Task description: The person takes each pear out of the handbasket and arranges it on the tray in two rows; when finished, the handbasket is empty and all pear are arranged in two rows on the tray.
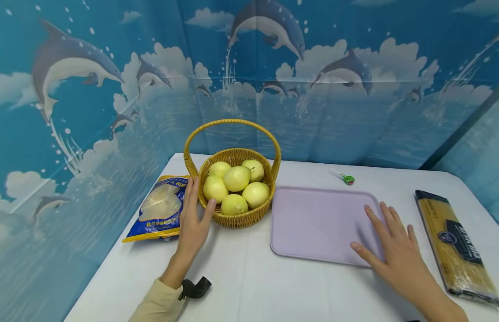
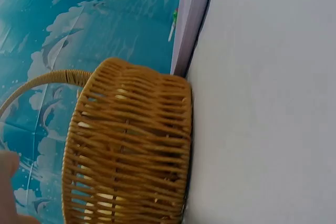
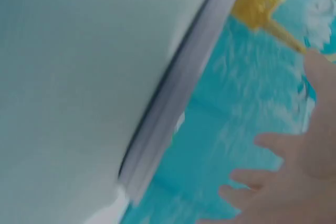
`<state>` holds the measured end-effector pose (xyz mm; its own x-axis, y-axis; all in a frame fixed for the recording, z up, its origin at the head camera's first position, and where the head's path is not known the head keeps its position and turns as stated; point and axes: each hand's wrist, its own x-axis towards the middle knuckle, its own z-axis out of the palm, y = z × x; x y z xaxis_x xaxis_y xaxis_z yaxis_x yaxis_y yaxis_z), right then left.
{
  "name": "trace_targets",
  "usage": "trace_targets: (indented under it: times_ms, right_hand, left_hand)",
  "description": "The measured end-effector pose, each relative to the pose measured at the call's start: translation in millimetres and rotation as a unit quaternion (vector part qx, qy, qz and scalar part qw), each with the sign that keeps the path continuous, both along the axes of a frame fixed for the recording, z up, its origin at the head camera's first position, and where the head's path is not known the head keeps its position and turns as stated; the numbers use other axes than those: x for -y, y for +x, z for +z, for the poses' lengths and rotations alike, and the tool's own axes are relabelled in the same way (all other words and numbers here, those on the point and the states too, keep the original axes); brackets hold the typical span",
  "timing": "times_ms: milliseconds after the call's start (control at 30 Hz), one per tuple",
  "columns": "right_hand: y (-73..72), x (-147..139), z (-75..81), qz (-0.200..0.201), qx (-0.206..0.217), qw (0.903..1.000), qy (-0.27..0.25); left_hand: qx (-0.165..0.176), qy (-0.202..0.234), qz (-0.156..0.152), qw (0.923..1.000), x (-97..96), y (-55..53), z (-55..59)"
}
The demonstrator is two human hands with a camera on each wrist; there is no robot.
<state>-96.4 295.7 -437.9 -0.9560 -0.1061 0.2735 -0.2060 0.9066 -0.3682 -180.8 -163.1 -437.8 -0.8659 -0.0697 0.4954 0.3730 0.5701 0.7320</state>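
Note:
My left hand (image 1: 193, 223) is held up beside the wicker basket (image 1: 241, 220), its fingers straight and nothing in its grasp. Round yellow-green fruits (image 1: 237, 179) fill the basket, whose tall handle arches over them. Behind that hand lies a blue and yellow pasta bag (image 1: 158, 210), partly covered by the fingers. Over the right edge of the lilac tray (image 1: 314, 223), my right hand (image 1: 398, 250) spreads its fingers and holds nothing. Whether it touches the tray I cannot tell. The left wrist view shows the basket's woven side (image 2: 131, 145) close up; the right wrist view is blurred.
A lollipop (image 1: 348, 179) in a green and red wrapper lies behind the tray. To the right rests a long pack of spaghetti (image 1: 454, 246) with a dark label. A dolphin-print curtain (image 1: 334, 120) borders the white table (image 1: 257, 277) at the back and sides.

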Motion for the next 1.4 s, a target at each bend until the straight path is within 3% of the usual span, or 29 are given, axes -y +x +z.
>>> trace_targets:
  times_ms: [233,500,767,1100,1400]
  right_hand:
    - [-9.4,41,21.7,0.06,0.062,0.9953,-0.044]
    - [-33.0,96,40.8,0.118,0.084,0.9863,-0.078]
    - [-55.4,144,47.3,0.141,0.104,0.9777,-0.116]
    - [-82.8,188,57.3,0.165,0.088,0.9671,-0.173]
    - [-108.6,221,59.0,0.149,0.072,0.9663,-0.197]
  left_hand:
    - [0.031,0.032,0.004,0.999,-7.2,-0.2,-8.3]
    - [0.052,0.064,0.027,0.9962,-13.3,1.9,-13.4]
    - [0.063,0.079,0.035,0.9943,-19.3,4.3,-19.2]
    - [0.068,0.076,0.039,0.994,-18.2,3.4,-20.2]
    - [0.066,0.075,0.039,0.9942,-20.0,3.3,-20.7]
